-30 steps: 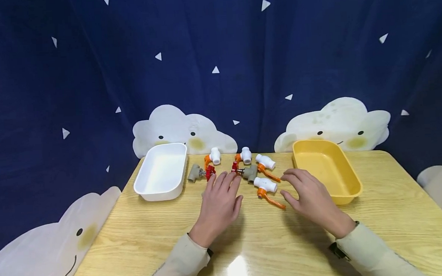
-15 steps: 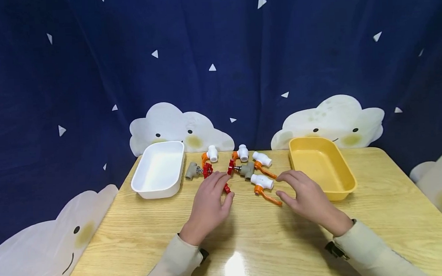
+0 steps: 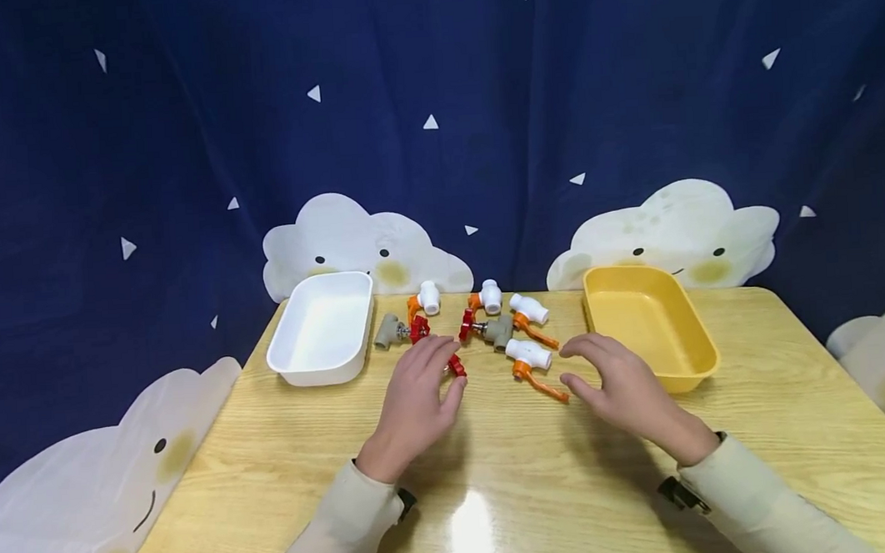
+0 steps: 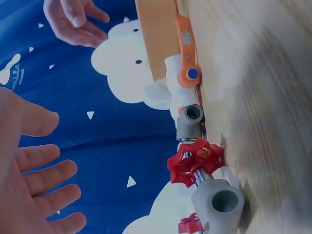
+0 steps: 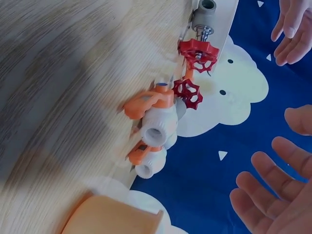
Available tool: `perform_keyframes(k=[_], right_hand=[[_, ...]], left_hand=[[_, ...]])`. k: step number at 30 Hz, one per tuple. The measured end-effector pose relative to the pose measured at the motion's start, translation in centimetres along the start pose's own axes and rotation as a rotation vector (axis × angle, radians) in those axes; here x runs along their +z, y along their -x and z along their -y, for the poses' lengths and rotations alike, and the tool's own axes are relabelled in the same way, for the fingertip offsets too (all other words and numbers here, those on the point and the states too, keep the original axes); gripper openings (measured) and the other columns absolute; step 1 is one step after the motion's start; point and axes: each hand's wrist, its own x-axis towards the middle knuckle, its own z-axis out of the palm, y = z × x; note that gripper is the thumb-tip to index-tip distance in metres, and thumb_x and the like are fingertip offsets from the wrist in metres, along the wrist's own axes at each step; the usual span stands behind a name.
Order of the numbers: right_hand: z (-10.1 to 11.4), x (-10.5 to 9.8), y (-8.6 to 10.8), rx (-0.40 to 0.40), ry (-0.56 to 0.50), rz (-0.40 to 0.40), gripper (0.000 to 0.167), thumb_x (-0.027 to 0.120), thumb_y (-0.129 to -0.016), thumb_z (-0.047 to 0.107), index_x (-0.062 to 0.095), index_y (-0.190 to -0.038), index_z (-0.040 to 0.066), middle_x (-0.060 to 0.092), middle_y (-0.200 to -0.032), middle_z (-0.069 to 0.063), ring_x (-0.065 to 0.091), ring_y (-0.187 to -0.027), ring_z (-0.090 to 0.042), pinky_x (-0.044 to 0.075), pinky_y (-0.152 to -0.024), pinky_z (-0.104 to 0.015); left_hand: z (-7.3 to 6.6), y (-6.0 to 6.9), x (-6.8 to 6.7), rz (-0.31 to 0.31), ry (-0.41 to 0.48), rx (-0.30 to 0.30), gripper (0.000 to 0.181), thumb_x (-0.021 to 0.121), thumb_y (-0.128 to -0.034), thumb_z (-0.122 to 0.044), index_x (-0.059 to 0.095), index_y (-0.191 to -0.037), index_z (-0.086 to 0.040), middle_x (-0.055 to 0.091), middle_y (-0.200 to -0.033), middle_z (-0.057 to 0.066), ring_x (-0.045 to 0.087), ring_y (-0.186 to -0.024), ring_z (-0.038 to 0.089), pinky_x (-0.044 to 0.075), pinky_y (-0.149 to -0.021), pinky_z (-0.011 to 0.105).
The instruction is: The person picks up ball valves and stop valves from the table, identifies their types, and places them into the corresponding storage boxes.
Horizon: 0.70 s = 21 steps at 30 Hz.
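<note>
My left hand (image 3: pixel 419 399) hovers with relaxed fingers over a grey valve, whose red wheel (image 3: pixel 456 365) shows beside the fingertips. In the left wrist view that red wheel (image 4: pixel 196 162) and its grey body (image 4: pixel 219 202) lie apart from the hand (image 4: pixel 36 170). My right hand (image 3: pixel 632 396), fingers bent loosely and holding nothing, is just right of a white valve (image 3: pixel 529 354) with an orange lever (image 3: pixel 546 388). Farther back lie two more grey valves (image 3: pixel 390 332) (image 3: pixel 499 331) with red wheels, and several white ones (image 3: pixel 529 308) (image 3: pixel 491 296) (image 3: pixel 429 297) with orange levers.
A white bin (image 3: pixel 321 329) stands left of the valves and a yellow bin (image 3: pixel 651 324) to their right, close to my right hand. Behind the wooden table (image 3: pixel 273 486) hangs a dark blue curtain (image 3: pixel 401 53) with white clouds and triangles.
My left hand has drawn back a little toward the left, uncovering the red wheel of the nearest grey valve. My right hand has stayed almost where it was.
</note>
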Motion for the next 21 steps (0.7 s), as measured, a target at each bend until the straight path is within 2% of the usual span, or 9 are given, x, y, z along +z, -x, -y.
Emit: perform_keyframes(k=[7, 15, 21], right_hand=[[-1.7, -0.7, 0.2, 0.041, 0.012, -0.005, 0.025, 0.079, -0.082, 0.013, 0.068, -0.104, 0.008, 0.07, -0.105, -0.007, 0.067, -0.097, -0.026, 0.055, -0.081, -0.046], [-5.5, -2.8, 0.9, 0.212, -0.006, 0.068, 0.024, 0.071, -0.089, 0.014, 0.067, -0.11, 0.002, 0.069, -0.111, -0.019, 0.066, -0.1, -0.037, 0.055, -0.077, -0.053], [-9.2, -5.3, 0.8, 0.298, -0.016, 0.063, 0.027, 0.066, -0.095, 0.019, 0.066, -0.113, -0.002, 0.068, -0.109, -0.025, 0.065, -0.098, -0.042, 0.056, -0.076, -0.055]], left_hand=[[0.3, -0.1, 0.0, 0.003, 0.003, -0.016, 0.044, 0.072, -0.0876, -0.018, 0.062, -0.129, -0.005, 0.063, -0.133, 0.011, 0.055, -0.131, 0.032, 0.041, -0.113, 0.05], [0.5, 0.2, 0.3, 0.027, -0.02, -0.018, 0.045, 0.071, -0.0884, -0.02, 0.061, -0.13, -0.005, 0.062, -0.135, 0.011, 0.055, -0.131, 0.031, 0.041, -0.113, 0.049], [0.7, 0.2, 0.3, 0.047, -0.039, -0.008, 0.047, 0.07, -0.0898, -0.021, 0.059, -0.132, -0.004, 0.06, -0.137, 0.013, 0.053, -0.133, 0.033, 0.04, -0.114, 0.05]])
